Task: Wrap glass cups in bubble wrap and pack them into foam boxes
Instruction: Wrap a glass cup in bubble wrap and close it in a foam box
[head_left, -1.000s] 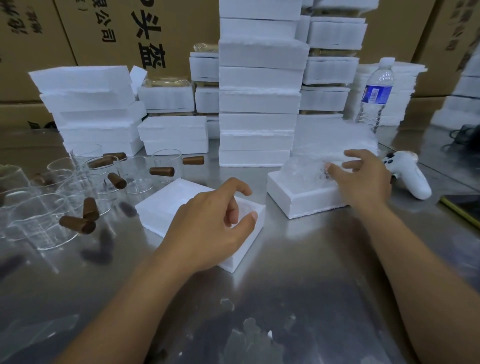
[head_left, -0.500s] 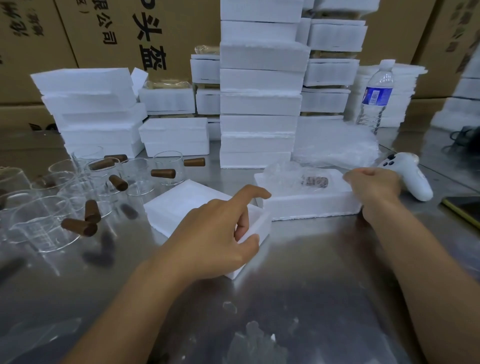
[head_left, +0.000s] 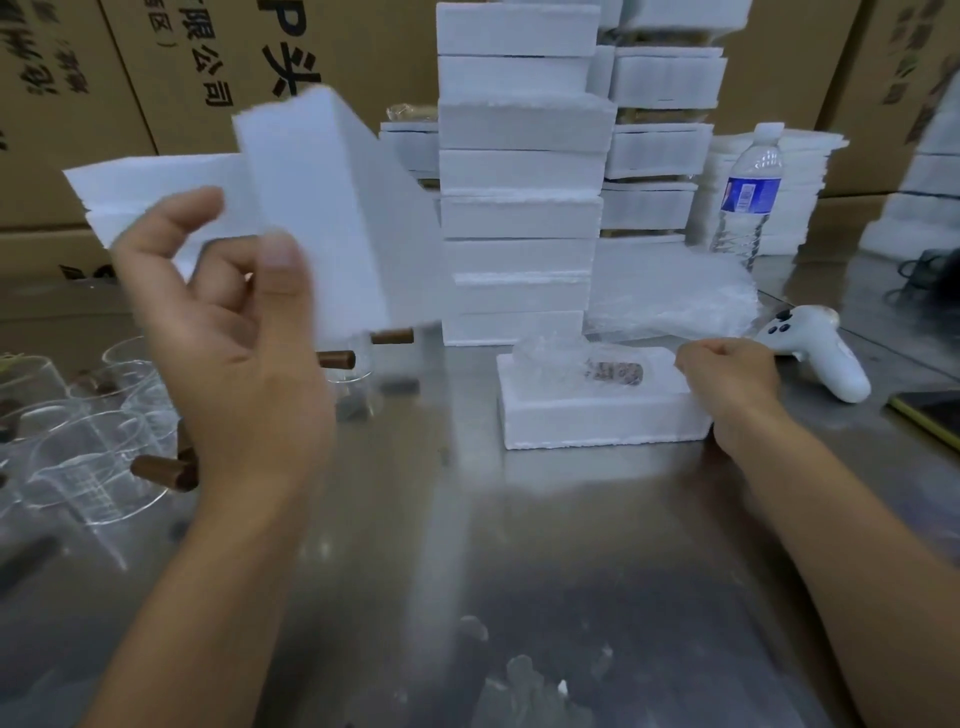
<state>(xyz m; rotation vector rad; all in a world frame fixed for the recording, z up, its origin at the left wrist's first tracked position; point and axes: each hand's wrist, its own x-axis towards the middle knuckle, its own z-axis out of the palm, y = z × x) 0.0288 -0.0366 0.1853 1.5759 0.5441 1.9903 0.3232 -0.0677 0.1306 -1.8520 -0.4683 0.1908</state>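
Foam lid held up, packed box on table

Foam lid (head_left: 332, 218) is held in the air by the left hand (head_left: 234, 332), thumb pressed on the near face and fingers curled behind it; the lid is tilted and motion-blurred. A foam box (head_left: 597, 421) is set open on the steel table (head_left: 519, 545), right of centre. A bubble-wrapped cup (head_left: 566, 356) is lodged in its recess, with the brown handle seen through the wrap. The right hand (head_left: 732, 379) is placed against the box's right end with fingers curled; whether the edge is actually gripped cannot be told. Unwrapped glass cups (head_left: 93, 457) with brown handles are grouped at the left. Stacked foam boxes (head_left: 519, 171), loose bubble wrap (head_left: 670, 291), a water bottle (head_left: 748, 197) and a white controller (head_left: 821, 353) are seen behind.
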